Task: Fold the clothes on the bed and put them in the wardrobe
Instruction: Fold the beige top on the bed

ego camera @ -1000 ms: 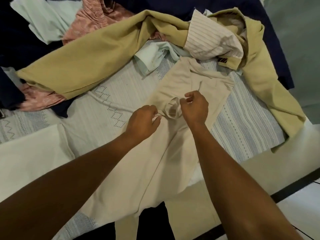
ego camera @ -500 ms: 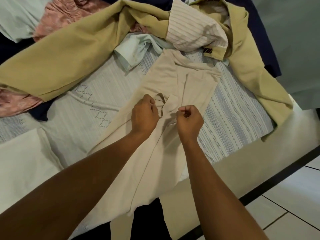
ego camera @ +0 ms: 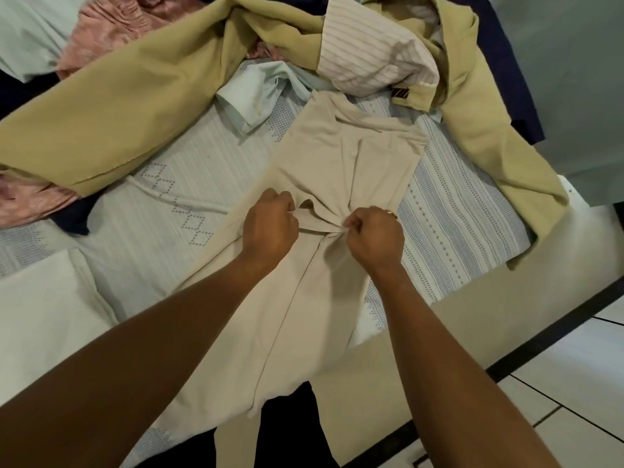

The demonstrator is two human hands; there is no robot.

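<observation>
A pale beige garment lies lengthwise on the bed, its near end hanging over the edge toward me. My left hand grips a fold of it near the middle, fingers curled. My right hand pinches the bunched cloth right beside it; a ring shows on one finger. Creases radiate from where both hands hold. Behind lies a heap of unfolded clothes: a mustard garment, a striped white shirt, a pink piece, a pale mint shirt.
The bed has a white patterned cover and a cream side with a dark base. A white tiled floor is at the lower right. Dark navy cloth lies at the back right, a white folded cloth at left.
Both hands have drawn toward me along the beige garment, moved slightly apart, and now pull the bunched cloth taut between them. The view has shifted, so the clothes heap sits higher in frame.
</observation>
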